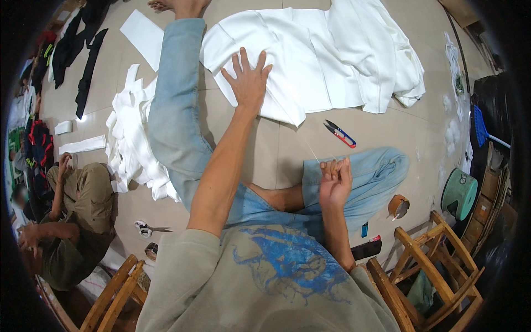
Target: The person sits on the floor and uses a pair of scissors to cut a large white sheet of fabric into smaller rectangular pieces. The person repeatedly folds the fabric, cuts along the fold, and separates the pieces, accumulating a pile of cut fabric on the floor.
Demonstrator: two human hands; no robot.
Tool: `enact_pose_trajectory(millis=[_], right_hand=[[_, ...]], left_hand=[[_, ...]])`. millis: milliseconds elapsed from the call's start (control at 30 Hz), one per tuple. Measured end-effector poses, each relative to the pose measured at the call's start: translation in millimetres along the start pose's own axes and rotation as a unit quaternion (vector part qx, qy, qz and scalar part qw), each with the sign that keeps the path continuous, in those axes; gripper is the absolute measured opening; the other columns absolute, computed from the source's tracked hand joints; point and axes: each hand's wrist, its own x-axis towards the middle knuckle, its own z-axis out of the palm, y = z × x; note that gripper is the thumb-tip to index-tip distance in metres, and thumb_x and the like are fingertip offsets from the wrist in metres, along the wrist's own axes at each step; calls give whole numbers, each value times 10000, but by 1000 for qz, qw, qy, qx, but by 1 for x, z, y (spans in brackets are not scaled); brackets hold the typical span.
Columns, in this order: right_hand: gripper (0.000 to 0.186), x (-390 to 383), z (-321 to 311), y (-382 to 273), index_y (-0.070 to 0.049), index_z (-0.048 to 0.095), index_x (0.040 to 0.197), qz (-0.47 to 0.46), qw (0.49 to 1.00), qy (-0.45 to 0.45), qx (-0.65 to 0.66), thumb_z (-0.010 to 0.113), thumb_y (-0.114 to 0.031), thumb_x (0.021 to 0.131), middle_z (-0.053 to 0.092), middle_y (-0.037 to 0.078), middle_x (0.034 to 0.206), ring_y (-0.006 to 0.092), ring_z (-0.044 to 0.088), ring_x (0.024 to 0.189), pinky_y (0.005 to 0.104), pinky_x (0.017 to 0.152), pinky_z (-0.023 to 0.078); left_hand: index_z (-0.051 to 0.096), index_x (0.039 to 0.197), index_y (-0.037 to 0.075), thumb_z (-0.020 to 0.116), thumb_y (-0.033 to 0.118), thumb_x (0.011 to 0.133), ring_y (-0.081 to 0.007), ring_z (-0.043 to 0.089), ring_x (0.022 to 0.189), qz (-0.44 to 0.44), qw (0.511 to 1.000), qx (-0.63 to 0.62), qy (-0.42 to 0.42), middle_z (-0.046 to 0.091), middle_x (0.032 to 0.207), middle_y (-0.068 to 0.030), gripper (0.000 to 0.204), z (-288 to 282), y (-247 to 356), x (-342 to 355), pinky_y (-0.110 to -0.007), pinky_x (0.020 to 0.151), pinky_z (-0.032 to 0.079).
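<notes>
My left hand [248, 83] lies spread on a large white fabric piece [359, 61] at the top of the view. Below and to the right, my right hand [335, 180] is closed, its fingers pinching a thin white thread [310, 148] that runs up toward the fabric's lower corner. Any needle in those fingers is too small to make out. Thread snips [345, 138] with blue and red handles lie on the floor just above the right hand, their points toward the fabric.
A white strip pile [133, 133] lies left of my leg [177, 127]. A co-worker [88, 210] sits at left, near scissors [146, 229]. A round brown container [398, 206], a phone [366, 249], wooden stools [420, 254] and a teal cylinder [459, 193] are at right.
</notes>
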Motion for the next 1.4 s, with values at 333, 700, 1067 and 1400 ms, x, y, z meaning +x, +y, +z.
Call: enact_pose_trajectory(millis=[333, 700, 1067, 1400], right_hand=[[312, -89, -70, -76, -139, 441, 850, 10, 996, 30, -78, 529, -285, 1111, 337, -31, 683, 123, 374, 618, 381, 814, 418], [493, -13, 1, -47, 40, 642, 1259, -228, 723, -78, -648, 821, -238, 892, 670, 172, 1190, 283, 696, 952, 372, 839, 540], [330, 36, 38, 14, -6, 654, 1045, -72, 844, -108, -521, 561, -321, 1079, 725, 87, 823, 240, 689, 770, 434, 811, 527], [367, 54, 77, 2, -131, 502, 848, 34, 997, -51, 56, 492, -362, 1132, 327, -43, 620, 94, 284, 524, 288, 683, 413]], left_hand=[[554, 1502, 311, 466, 482, 1085, -458, 279, 1501, 5, 1000, 4, 9, 345, 1633, -222, 459, -1, 1, 3, -809, 1116, 189], [541, 1533, 277, 510, 467, 1070, -445, 302, 1507, -9, 1000, -13, 14, 332, 1649, -228, 502, -7, 2, -3, -788, 1142, 182], [577, 1508, 235, 543, 499, 1049, -540, 121, 1553, -26, 998, -59, 14, 167, 1690, -313, 530, -14, 6, -2, -779, 1166, 126], [574, 1519, 254, 566, 549, 1022, -563, 127, 1543, -55, 996, -71, 7, 215, 1662, -348, 578, -11, 6, 0, -762, 1181, 82]])
